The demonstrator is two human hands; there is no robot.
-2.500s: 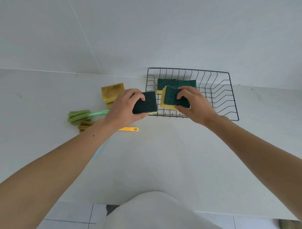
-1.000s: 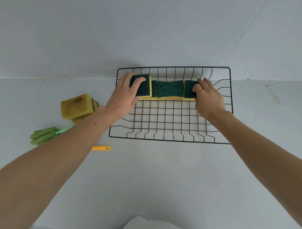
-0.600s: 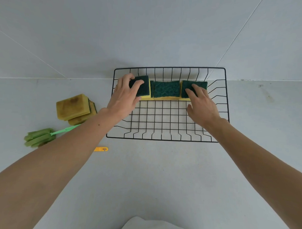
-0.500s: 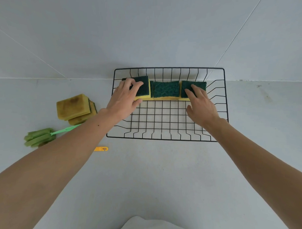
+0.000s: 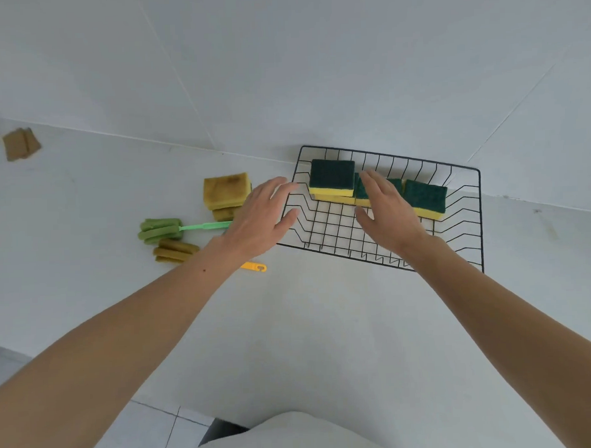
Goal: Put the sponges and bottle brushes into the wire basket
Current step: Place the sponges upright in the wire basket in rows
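This looks like a home kitchen or wash-up corner. A plain white counter (image 5: 307, 324) meets a wall (image 5: 281, 56) of large pale tiles, and tiled floor (image 5: 154, 433) shows below the counter's near edge. A black wire basket (image 5: 465, 238) sits at the wall with green-and-yellow sponges (image 5: 333, 180) inside. Just left of the basket lie worn yellow sponges (image 5: 226, 189) and two bottle brushes (image 5: 160, 228).

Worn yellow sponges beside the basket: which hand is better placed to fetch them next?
Likely the left hand: open, empty, right next to the worn yellow sponges. The right hand is over the wire basket, farther away.
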